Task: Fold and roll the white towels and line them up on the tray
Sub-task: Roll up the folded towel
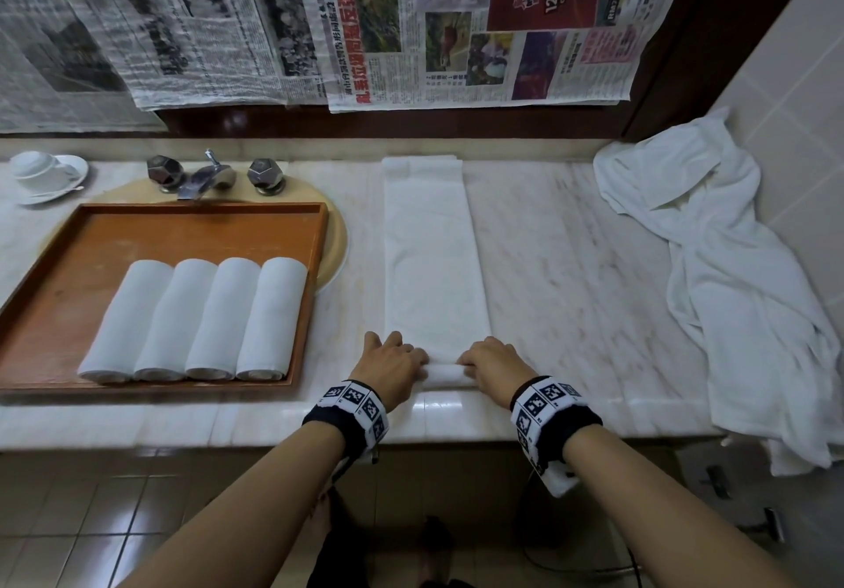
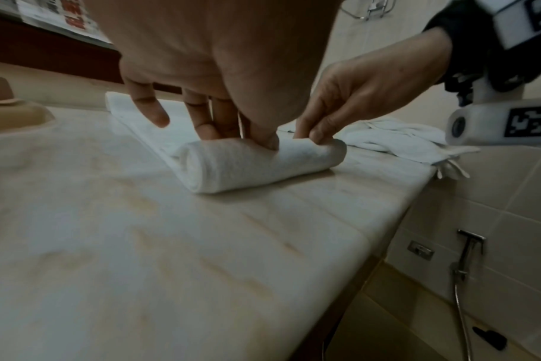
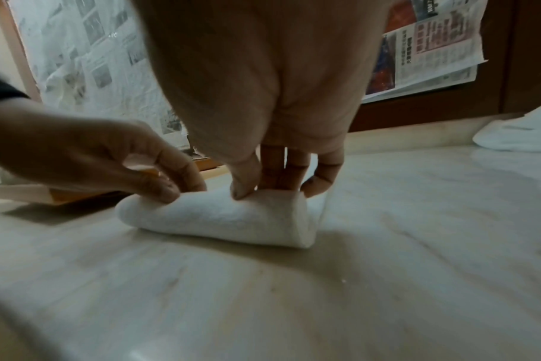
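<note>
Left hand point(image 2: 220, 73) over the roll point(image 2: 256, 166): thumb presses into its top, fingers point(image 2: 206, 117) reach past onto the flat towel point(image 2: 145, 122) behind. Right hand point(image 2: 365, 97) pinches the roll's far end between thumb and fingertips. Roll lies on the counter point(image 2: 139, 256). Loose towels point(image 2: 396, 139) beyond the right fingertips.

Black wristbands point(image 1: 347, 418) carrying white blocks printed with black square markers.

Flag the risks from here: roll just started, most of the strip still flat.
1. Both hands, left hand and right hand, pinch only the roll; uneven pushing could make it cone along the long strip.
2. Four rolls crowd the tray's right rim; a fifth may not fit there.
</note>
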